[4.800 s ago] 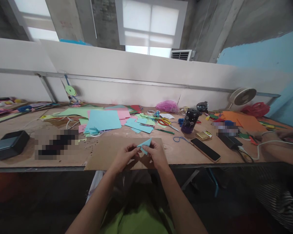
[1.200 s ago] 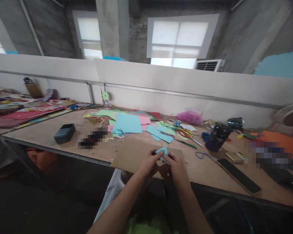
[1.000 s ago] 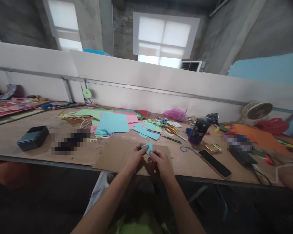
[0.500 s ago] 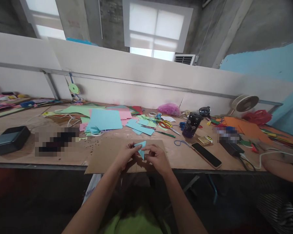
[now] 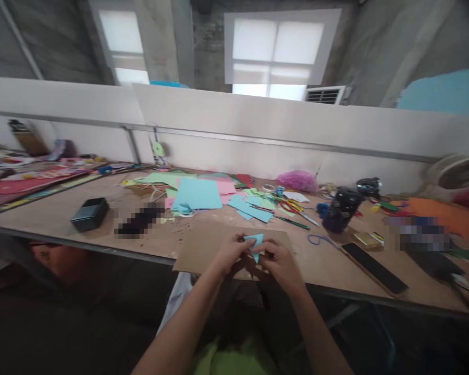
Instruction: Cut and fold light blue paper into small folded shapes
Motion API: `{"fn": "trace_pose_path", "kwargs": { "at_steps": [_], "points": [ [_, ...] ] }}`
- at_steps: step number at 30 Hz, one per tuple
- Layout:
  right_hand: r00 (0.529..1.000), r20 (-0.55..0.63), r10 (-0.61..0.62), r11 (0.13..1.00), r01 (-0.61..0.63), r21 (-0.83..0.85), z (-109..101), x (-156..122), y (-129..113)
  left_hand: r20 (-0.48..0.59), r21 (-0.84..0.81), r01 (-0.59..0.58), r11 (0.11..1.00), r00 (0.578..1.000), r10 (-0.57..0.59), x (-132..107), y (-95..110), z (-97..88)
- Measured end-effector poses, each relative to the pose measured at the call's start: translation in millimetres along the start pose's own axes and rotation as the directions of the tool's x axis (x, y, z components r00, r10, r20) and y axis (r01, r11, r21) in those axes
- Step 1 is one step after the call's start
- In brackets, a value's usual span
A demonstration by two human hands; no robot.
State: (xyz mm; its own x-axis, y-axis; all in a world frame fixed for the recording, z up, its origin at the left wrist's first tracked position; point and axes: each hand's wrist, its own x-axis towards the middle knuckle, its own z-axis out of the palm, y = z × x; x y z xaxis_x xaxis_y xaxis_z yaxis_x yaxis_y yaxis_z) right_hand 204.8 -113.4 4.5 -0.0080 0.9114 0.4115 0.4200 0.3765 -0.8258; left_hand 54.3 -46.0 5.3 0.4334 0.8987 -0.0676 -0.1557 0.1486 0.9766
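A small folded piece of light blue paper (image 5: pixel 254 241) is pinched between both my hands just above a brown cardboard sheet (image 5: pixel 197 248) at the table's near edge. My left hand (image 5: pixel 231 253) grips its left side with curled fingers. My right hand (image 5: pixel 280 262) grips its right side, fingers closed around the lower point. Only the paper's upper corner shows.
Sheets of blue, pink and green paper (image 5: pixel 198 193) lie behind the cardboard, with red-handled scissors (image 5: pixel 293 209) and a green pencil (image 5: pixel 293 223). A dark bottle (image 5: pixel 338 209), a phone (image 5: pixel 374 267), a black box (image 5: pixel 89 214) and a fan (image 5: pixel 455 174) also stand on the table.
My head has turned to the left, so the table has shifted right in view. Both hands still hold the blue paper, which now sits lower between the fingers.
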Motion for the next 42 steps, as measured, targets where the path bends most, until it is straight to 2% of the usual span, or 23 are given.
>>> {"fn": "trace_pose_path", "kwargs": {
  "at_steps": [11,15,24,36,42],
  "points": [
    [0.999,0.021,0.041,0.999,-0.04,-0.018,0.7,-1.3,0.9,0.007,-0.053,-0.021,0.998,1.0,0.021,4.0,-11.9,0.0],
    [1.0,0.0,0.014,0.999,-0.014,-0.035,0.8,-0.3,-2.6,0.005,-0.062,-0.019,0.998,1.0,0.019,6.4,-16.0,1.3],
    [0.999,-0.046,-0.018,0.999,0.017,-0.033,-0.5,-1.7,0.5,0.043,-0.118,-0.022,0.993,0.999,0.028,-1.3,-3.9,4.7],
    [0.996,-0.089,0.006,0.999,-0.003,0.038,1.0,0.7,7.8,0.022,-0.063,-0.037,0.997,0.999,0.038,-1.6,-3.1,5.9],
    [0.983,-0.169,0.069,0.995,-0.056,0.08,2.5,3.1,13.0,0.014,-0.005,-0.057,0.998,0.998,0.057,1.6,-5.3,5.2]
  ]
}}
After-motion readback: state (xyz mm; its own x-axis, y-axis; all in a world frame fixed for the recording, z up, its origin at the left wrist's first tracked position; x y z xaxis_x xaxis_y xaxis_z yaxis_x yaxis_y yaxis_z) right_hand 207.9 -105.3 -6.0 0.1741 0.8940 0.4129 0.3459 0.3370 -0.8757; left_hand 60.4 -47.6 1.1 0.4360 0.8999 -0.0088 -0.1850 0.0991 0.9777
